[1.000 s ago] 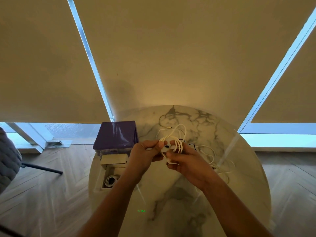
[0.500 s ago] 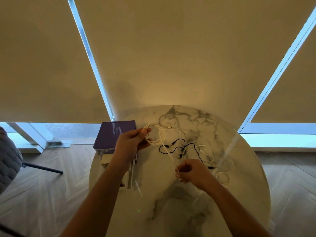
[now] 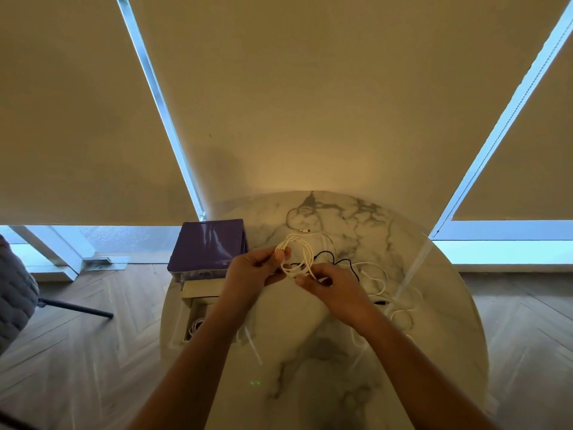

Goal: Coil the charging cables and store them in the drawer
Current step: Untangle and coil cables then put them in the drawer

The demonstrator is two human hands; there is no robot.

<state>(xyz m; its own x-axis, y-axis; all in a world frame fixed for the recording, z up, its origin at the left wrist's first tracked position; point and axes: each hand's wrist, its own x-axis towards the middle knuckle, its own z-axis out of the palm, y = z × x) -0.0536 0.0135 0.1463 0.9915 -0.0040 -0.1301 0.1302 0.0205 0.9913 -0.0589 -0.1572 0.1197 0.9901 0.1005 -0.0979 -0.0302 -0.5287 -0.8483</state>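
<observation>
Head view: both hands meet above the round marble table (image 3: 310,352). Left hand (image 3: 252,270) pinches the top of a white cable coil (image 3: 297,259) between thumb and fingers, curled round the loops. Right hand (image 3: 336,288) grips the lower edge of the same coil, fingers curled in. Coil is several loops, held upright-ish, off the tabletop.

Behind and right of the hands: a black cable (image 3: 335,262) lies loose on the table, partly hidden by the right hand. More loose white cables (image 3: 381,287) are strewn to the right, running down beside the right forearm. Another white cable (image 3: 302,218) loops near the far edge, connector end showing.

Left edge of the table: purple box (image 3: 209,243), with an open drawer (image 3: 198,308) pulled out toward the camera below it. A coiled white cable (image 3: 196,324) sits inside, partly hidden by the left forearm.

Grey chair (image 3: 15,293) at far left, on the wood floor.
</observation>
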